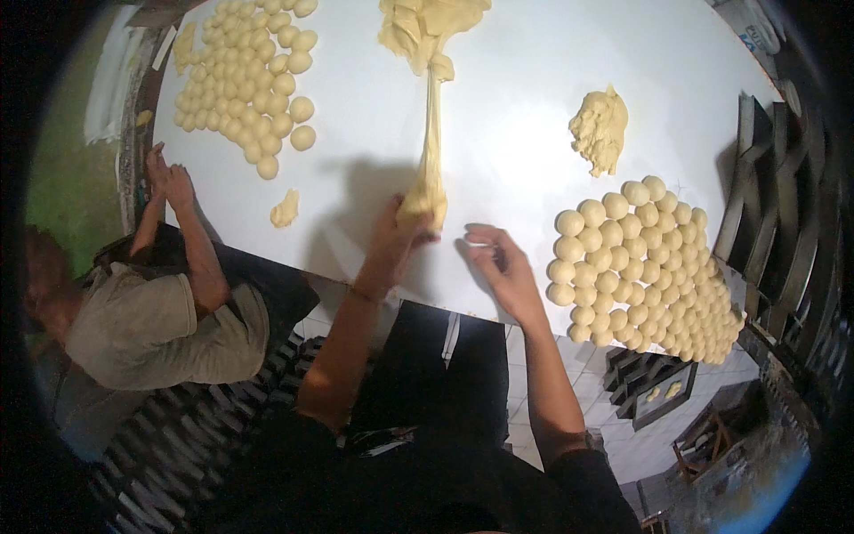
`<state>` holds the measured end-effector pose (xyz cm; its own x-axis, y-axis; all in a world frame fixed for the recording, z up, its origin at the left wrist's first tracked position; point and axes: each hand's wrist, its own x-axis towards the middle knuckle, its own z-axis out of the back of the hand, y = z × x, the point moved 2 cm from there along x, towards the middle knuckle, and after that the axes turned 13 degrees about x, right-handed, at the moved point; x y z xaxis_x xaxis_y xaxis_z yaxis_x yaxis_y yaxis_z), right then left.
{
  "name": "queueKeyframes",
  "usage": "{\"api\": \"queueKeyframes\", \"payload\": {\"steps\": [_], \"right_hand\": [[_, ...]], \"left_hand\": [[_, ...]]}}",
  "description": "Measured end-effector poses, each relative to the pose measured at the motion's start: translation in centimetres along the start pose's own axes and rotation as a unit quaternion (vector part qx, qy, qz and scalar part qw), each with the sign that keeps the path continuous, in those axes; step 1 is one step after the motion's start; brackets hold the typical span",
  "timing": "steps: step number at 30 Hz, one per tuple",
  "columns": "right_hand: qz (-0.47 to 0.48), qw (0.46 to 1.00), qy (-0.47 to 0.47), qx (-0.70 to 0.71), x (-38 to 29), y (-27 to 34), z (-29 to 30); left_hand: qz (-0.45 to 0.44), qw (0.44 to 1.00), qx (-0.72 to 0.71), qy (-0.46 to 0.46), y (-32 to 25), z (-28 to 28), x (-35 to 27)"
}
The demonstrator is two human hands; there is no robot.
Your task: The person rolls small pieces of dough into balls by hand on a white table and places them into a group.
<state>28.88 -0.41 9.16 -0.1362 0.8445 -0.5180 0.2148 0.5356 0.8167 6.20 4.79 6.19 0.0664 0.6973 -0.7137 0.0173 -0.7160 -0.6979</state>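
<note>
My left hand [393, 243] grips the near end of a stretched strand of pale yellow dough [434, 147]. The strand runs back across the white tabletop [507, 160] to a large soft dough mass [434, 23] at the far edge of the view. Just right of that end, my right hand [500, 263] hovers near the table's front edge, fingers apart and curved, holding nothing. Many round dough balls [610, 233] lie packed together to the right of my right hand. Behind them rests a rough lump of dough [600, 130].
Another group of dough balls [247, 87] covers the far left, with a small dough scrap [285, 208] nearer me. At the left edge sits a person [140, 320], hands together by the table. Dark stacked trays [747, 180] stand along the right side.
</note>
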Motion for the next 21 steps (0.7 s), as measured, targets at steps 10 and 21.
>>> {"api": "queueKeyframes", "payload": {"steps": [10,21], "right_hand": [[-0.066,0.995,-0.002,0.081,-2.1,-2.8,-3.6],[-0.14,0.99,-0.016,0.013,-13.4,-11.4,-4.5]], "left_hand": [[-0.006,0.995,-0.045,0.085,3.5,-2.6,-8.0],[0.167,0.983,0.011,0.074,13.4,0.5,-17.6]]}}
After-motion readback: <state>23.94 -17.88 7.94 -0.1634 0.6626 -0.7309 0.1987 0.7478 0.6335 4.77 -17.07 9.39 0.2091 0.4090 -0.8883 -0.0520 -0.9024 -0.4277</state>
